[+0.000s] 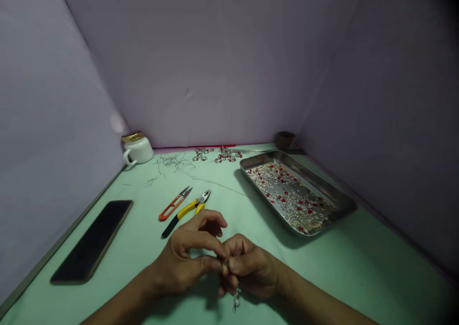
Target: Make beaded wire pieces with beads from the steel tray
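My left hand (188, 253) and my right hand (251, 266) meet low in the middle of the head view, above the green table. Thumb and fingertips of both pinch a small beaded wire piece (236, 301), whose upper part is mostly hidden by the fingers. Its lower end, with a pale bead and a wire loop, dangles below my right hand. Just beyond my left hand lie yellow-and-black pliers (186, 211), their near parts partly covered by it. Beside them are orange thread snips (175, 204).
A metal tray (322, 191) of red, clear and gold beads stands at the right. Beaded pieces (227, 155) and loose wire bits (174, 161) lie at the back. A phone (93, 241) rests at the left, a white lidded mug (139, 149) behind it. A dark cup (285, 139) stands back right.
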The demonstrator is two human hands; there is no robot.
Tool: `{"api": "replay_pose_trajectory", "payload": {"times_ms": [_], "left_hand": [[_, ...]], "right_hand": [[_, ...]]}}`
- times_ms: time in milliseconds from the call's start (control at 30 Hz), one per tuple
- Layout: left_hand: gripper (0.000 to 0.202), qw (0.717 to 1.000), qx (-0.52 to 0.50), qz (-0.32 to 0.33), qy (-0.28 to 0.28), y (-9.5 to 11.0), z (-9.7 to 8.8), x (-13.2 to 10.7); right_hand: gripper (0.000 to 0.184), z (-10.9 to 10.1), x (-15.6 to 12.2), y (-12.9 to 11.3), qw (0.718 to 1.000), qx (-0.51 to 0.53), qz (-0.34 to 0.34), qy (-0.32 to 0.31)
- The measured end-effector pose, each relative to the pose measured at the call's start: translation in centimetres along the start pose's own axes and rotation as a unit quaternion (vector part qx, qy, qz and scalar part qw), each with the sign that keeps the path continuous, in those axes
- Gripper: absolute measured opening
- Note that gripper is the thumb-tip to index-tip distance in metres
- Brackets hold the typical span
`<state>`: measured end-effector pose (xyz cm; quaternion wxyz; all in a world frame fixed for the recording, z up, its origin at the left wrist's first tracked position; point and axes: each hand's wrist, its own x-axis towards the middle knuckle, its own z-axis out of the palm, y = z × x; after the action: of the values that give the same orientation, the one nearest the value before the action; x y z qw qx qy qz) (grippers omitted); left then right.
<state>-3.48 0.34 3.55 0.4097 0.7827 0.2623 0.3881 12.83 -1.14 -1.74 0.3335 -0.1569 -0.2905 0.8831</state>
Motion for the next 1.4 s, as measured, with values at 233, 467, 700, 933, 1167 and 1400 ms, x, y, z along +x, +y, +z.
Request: {"api": "replay_pose_trajectory", "payload": {"times_ms": [233,467,700,933,1167,1400], "left_hand": [[0.008,0.997,0.028,-0.017,0.068,-0.5,0.1,0.0],[0.023,0.964,-0.030,-0.256,0.068,-0.1,0.2,0.9],[0.033,0.943,-0.032,-0.322,0.080,-0.7,0.1,0.6],[0.011,0.959,0.033,-0.273,0.061,-0.3,0.3,0.5],[0.014,0.961,0.055,-0.266,0.049,0.3,0.2,1.0],[0.012,0.958,0.052,-0.279,0.043,0.3,0.2,1.0]], "right_hand": [[0.023,-0.1,-0.1,-0.9,0.983,-0.149,-0.085,0.070],[0.012,0.6,-0.5,-1.5,0.743,-0.564,-0.319,0.165],[0.013,-0.2,-0.4,-0.9,0.613,-0.659,-0.388,0.199],[0.015,0.0,-0.5,-0.8,0.606,-0.684,-0.353,0.201],[0.014,-0.1,-0.5,-0.5,0.615,-0.675,-0.353,0.201],[0.014,0.3,-0.4,-0.2,0.681,-0.622,-0.322,0.214]]}}
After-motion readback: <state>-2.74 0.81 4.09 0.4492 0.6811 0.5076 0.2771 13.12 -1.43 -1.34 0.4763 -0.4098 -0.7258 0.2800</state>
